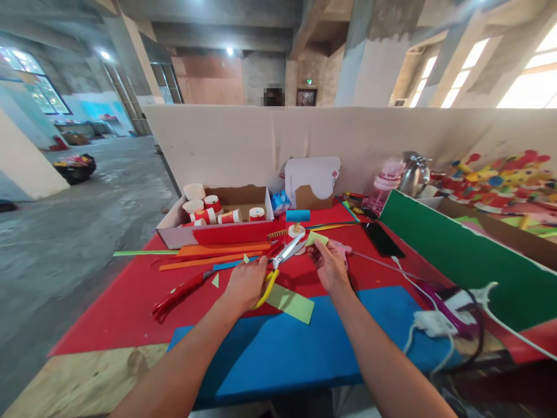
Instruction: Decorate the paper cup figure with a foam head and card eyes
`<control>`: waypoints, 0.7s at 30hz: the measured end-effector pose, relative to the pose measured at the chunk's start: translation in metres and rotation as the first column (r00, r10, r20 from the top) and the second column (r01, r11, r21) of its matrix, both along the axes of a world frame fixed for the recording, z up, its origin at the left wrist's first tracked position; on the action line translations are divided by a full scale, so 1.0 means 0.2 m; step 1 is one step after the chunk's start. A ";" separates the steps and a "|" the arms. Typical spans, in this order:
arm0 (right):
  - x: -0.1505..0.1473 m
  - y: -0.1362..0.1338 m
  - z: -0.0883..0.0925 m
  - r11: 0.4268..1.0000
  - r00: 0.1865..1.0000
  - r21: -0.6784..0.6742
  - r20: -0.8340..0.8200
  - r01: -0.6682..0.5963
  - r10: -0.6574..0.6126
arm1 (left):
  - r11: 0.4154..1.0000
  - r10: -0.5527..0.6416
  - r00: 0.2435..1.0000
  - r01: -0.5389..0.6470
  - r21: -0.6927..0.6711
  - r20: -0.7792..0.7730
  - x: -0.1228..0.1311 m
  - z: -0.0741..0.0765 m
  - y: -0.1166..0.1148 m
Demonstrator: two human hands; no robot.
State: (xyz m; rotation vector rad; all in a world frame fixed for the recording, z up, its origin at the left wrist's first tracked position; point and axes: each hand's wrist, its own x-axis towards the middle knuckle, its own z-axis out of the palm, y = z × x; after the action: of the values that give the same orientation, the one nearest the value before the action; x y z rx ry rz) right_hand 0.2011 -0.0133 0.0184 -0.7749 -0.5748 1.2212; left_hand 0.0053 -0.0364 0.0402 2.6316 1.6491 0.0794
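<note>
My left hand [246,283] is closed around the yellow handles of a pair of scissors [285,255], whose metal blades point up and to the right. Between the fingertips of my right hand [329,268] is a small piece of light green paper [317,238], close to the blade tips. Below the scissors a larger light green paper strip [293,303] lies on the table. Small green triangles [216,281] are beside my left hand. Behind the blades stands a white round piece [296,232] with a coiled gold spring and a blue roll [298,215] above it.
A box [178,232] of red and white paper cups stands at the back left. Orange strips [217,253] and a red-handled tool [183,295] lie left. To the right are a black phone [383,239], a power strip [452,310] with cables, and a green-sided box [452,261].
</note>
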 end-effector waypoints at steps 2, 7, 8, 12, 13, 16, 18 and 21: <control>0.00 0.00 0.00 1.000 1.000 0.004 -0.011 -0.004 0.004 | 1.000 0.000 1.000 0.000 -0.004 -0.009 0.00 0.00 0.00; -0.01 -0.01 0.01 1.000 0.999 -0.001 -0.028 -0.025 0.025 | 1.000 -0.017 1.000 0.017 -0.012 -0.006 0.01 0.00 0.00; -0.01 -0.01 0.01 0.999 0.999 0.002 -0.024 -0.043 0.043 | 1.000 -0.020 1.000 0.019 -0.012 -0.005 0.01 0.00 0.00; -0.02 -0.01 -0.01 0.995 0.996 0.033 0.015 -0.094 0.093 | 1.000 -0.022 1.000 0.022 -0.001 -0.005 0.01 0.00 -0.01; -0.02 -0.01 -0.01 0.995 0.996 0.034 0.012 -0.093 0.093 | 1.000 -0.019 1.000 0.019 -0.002 -0.006 0.02 0.00 -0.01; -0.03 0.00 -0.04 0.997 0.996 0.013 -0.045 -0.079 0.079 | 1.000 -0.006 1.000 0.006 -0.010 -0.013 0.02 -0.01 0.00; -0.04 0.01 -0.05 0.997 0.993 -0.007 -0.096 -0.075 0.074 | 1.000 -0.004 1.000 0.004 -0.008 -0.012 0.03 -0.02 0.00; -0.05 0.01 -0.05 0.994 0.982 -0.018 -0.158 -0.112 0.107 | 1.000 -0.003 1.000 0.003 0.001 -0.003 0.03 -0.03 0.00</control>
State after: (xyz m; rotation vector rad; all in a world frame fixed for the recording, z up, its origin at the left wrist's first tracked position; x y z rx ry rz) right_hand 0.1907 -0.0116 0.0076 -0.6689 -0.4775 1.3805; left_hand 0.0117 -0.0364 0.0341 2.6366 1.6468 0.0762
